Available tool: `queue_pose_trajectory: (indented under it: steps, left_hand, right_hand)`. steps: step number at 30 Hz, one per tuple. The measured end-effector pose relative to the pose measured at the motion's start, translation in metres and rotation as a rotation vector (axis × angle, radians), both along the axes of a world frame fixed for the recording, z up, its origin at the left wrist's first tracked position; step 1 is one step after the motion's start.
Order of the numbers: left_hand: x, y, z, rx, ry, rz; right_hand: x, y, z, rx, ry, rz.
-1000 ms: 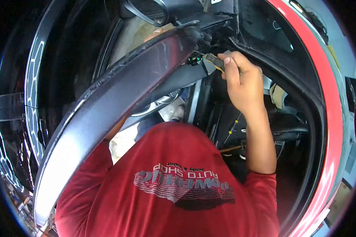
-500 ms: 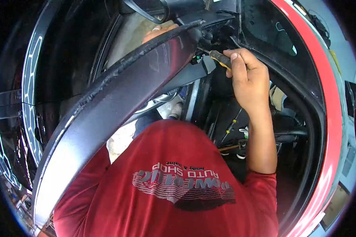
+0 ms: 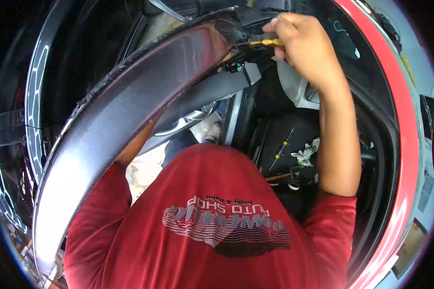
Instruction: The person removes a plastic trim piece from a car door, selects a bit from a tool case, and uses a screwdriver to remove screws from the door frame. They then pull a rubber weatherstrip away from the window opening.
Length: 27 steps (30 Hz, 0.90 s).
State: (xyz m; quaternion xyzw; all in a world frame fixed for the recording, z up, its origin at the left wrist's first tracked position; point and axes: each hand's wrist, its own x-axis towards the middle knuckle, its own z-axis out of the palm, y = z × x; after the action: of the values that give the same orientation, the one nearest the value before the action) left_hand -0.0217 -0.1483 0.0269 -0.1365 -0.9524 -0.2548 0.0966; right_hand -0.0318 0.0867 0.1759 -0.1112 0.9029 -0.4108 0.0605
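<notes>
My right hand (image 3: 306,45) is closed around a yellow-and-black screwdriver (image 3: 265,42). The tool points left, its tip end at the upper end of a long, curved, shiny dark panel (image 3: 130,111). I cannot make out exactly what the tip touches. My left forearm (image 3: 139,139) goes behind that panel, which hides the fingers of my left hand. Just below the screwdriver, a grey trim piece (image 3: 217,89) ends near some small green bits.
A second screwdriver (image 3: 280,149) lies on the dark surface inside the car, beside crumpled white-and-green scraps (image 3: 306,153). The red body edge (image 3: 402,144) with a black seal curves along the right. Glossy black bodywork (image 3: 14,120) is at the left.
My right hand has moved up and slightly right with the screwdriver, which now lies nearly level. The upper end of the curved panel has shifted. My left fingers have gone behind it.
</notes>
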Motion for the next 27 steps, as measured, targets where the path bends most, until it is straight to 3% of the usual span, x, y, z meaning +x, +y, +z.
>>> queue_pose_trajectory:
  steps: [8,10,16,20,22,25,27]
  left_hand:
    - [0.001,0.001,0.004,-0.028,-0.032,0.013]
    - [0.0,0.002,0.006,-0.039,-0.044,0.016]
    - [-0.001,0.005,0.018,-0.079,-0.105,0.042]
    - [0.004,0.016,0.039,-0.155,-0.313,0.12]
    - [0.006,0.021,0.053,-0.211,-0.383,0.175]
    - [0.01,0.023,0.066,-0.249,-0.484,0.144]
    - [0.011,0.023,0.063,-0.052,-0.535,0.138]
  right_hand:
    - [-0.006,-0.02,0.031,0.083,-0.229,-0.073]
    - [-0.015,-0.009,0.018,0.189,0.09,0.17]
    - [-0.005,-0.012,0.042,0.215,0.056,0.23]
    - [-0.001,-0.011,0.049,0.205,0.045,0.238]
    - [-0.007,-0.011,0.06,0.162,-0.247,0.253]
    - [-0.012,-0.006,0.041,0.038,-0.298,0.11]
    - [-0.019,0.005,0.021,-0.015,-0.335,0.102]
